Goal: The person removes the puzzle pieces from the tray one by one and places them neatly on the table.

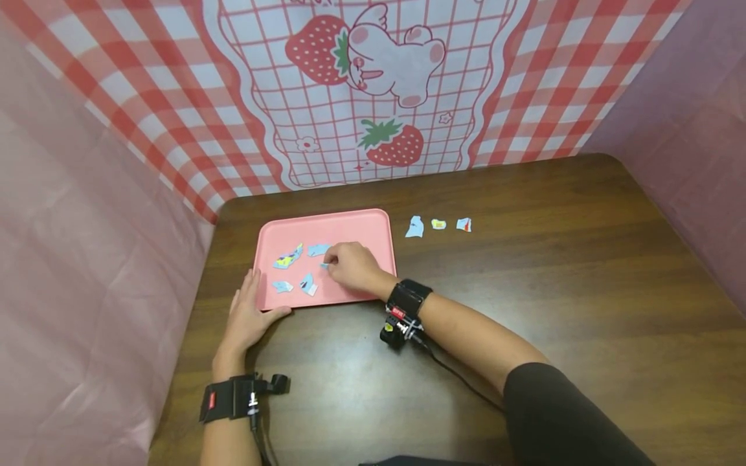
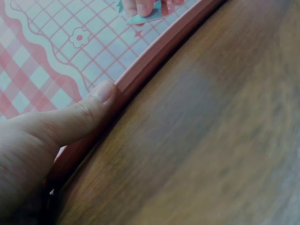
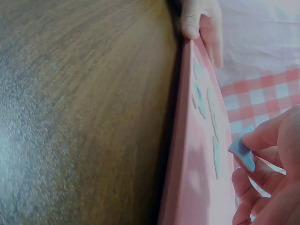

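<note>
My right hand (image 1: pixel 352 265) pinches a small light-blue paper piece (image 3: pixel 243 152) between thumb and fingers, over the right part of a pink tray (image 1: pixel 326 226). Around the tray's near left corner, my left hand (image 1: pixel 247 320) rests with its fingers straight along the left side and its thumb on the front rim. On the tray lie several irregular paper pieces: a yellow-patterned one (image 1: pixel 288 257), a plain light-blue one (image 1: pixel 317 250) behind the right hand, and two nearer ones, a small piece (image 1: pixel 282 286) and a blue-and-white piece (image 1: pixel 309 285).
Right of the tray, three more pieces lie in a row on the brown wooden table (image 1: pixel 524 278): a light-blue one (image 1: pixel 415 227), a yellow one (image 1: pixel 438 224) and one with red (image 1: pixel 463 224). A strawberry-print checked cloth (image 1: pixel 501 77) hangs behind the table.
</note>
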`<act>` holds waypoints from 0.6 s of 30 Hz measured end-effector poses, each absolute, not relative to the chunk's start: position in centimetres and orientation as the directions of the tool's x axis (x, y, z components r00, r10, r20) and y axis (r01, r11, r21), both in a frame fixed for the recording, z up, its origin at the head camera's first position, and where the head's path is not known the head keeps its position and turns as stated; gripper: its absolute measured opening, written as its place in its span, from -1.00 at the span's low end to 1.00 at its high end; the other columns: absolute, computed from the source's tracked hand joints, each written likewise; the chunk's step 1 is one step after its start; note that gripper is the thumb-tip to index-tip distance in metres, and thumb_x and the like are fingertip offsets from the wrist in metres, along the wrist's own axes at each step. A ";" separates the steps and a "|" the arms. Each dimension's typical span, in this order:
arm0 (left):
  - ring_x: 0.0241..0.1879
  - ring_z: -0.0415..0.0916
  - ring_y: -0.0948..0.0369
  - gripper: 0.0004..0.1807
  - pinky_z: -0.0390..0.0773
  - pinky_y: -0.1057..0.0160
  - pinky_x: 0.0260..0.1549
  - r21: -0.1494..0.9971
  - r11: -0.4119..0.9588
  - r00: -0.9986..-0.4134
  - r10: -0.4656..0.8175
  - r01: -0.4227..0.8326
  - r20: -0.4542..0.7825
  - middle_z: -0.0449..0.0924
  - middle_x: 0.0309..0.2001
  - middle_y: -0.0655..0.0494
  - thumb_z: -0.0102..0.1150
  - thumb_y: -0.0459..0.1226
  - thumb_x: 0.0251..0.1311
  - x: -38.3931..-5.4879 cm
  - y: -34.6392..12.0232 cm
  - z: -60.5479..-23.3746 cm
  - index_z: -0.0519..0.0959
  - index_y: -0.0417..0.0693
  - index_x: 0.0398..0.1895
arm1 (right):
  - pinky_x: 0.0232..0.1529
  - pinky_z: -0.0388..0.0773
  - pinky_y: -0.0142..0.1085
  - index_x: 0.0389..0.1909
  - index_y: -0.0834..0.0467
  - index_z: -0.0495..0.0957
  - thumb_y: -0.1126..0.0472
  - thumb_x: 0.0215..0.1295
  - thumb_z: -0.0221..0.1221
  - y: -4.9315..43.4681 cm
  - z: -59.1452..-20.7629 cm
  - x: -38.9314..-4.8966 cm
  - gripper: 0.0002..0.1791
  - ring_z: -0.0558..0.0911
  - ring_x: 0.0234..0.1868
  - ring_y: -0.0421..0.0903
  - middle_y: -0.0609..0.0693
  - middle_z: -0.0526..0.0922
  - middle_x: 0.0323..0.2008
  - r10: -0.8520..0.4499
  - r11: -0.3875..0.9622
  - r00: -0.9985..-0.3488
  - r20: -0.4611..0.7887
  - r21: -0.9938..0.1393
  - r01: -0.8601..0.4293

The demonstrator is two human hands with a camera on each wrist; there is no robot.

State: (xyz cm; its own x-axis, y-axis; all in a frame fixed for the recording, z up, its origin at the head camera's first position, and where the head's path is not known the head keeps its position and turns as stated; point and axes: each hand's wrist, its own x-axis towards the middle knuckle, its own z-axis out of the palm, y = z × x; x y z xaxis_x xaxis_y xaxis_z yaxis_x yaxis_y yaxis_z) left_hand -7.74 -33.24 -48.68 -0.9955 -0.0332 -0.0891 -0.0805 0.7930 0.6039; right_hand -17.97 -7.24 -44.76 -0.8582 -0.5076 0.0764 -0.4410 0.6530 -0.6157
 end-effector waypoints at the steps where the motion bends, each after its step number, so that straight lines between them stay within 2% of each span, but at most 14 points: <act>1: 0.57 -0.29 -0.21 0.32 -0.26 -0.24 0.47 0.603 0.794 -0.996 -0.032 -0.079 -0.088 -0.28 0.60 -0.26 0.48 0.18 0.02 -7.8 -33.2 -48.7 -0.12 -0.23 0.62 | -0.19 0.57 -0.26 -0.25 0.06 0.78 0.26 0.24 0.26 -7.1 -44.7 -18.0 -0.85 0.64 -0.24 -0.17 -0.12 0.74 -0.27 -0.503 0.641 -0.861 0.079 -0.634 -0.433; 6: 0.57 -0.28 -0.21 0.31 -0.25 -0.24 0.47 0.600 0.797 -0.996 -0.028 -0.072 -0.082 -0.27 0.60 -0.28 0.49 0.15 0.02 -7.8 -33.1 -48.7 -0.11 -0.25 0.61 | -0.23 0.52 -0.32 -0.30 0.12 0.76 0.27 0.25 0.29 -5.9 -44.4 -18.5 -0.91 0.60 -0.33 -0.17 -0.10 0.73 -0.38 -0.476 0.583 -0.876 0.072 -0.721 -0.376; 13: 0.56 -0.28 -0.23 0.28 -0.25 -0.23 0.47 0.605 0.795 -0.998 -0.017 -0.051 -0.062 -0.25 0.59 -0.31 0.50 0.09 0.04 -7.8 -33.0 -48.4 -0.09 -0.29 0.60 | -0.28 0.52 -0.34 -0.35 0.16 0.74 0.28 0.25 0.29 -4.2 -43.6 -19.1 -0.94 0.62 -0.42 -0.18 -0.08 0.70 -0.50 -0.426 0.532 -0.902 0.068 -0.788 -0.311; 18: 0.56 -0.27 -0.23 0.28 -0.24 -0.25 0.46 0.607 0.793 -0.998 -0.019 -0.048 -0.054 -0.24 0.59 -0.31 0.50 0.10 0.03 -7.7 -33.1 -48.5 -0.08 -0.28 0.60 | -0.27 0.53 -0.34 -0.33 0.20 0.73 0.29 0.25 0.29 -2.8 -43.3 -19.6 -0.92 0.62 -0.40 -0.18 -0.05 0.71 -0.46 -0.409 0.509 -0.910 0.076 -0.808 -0.296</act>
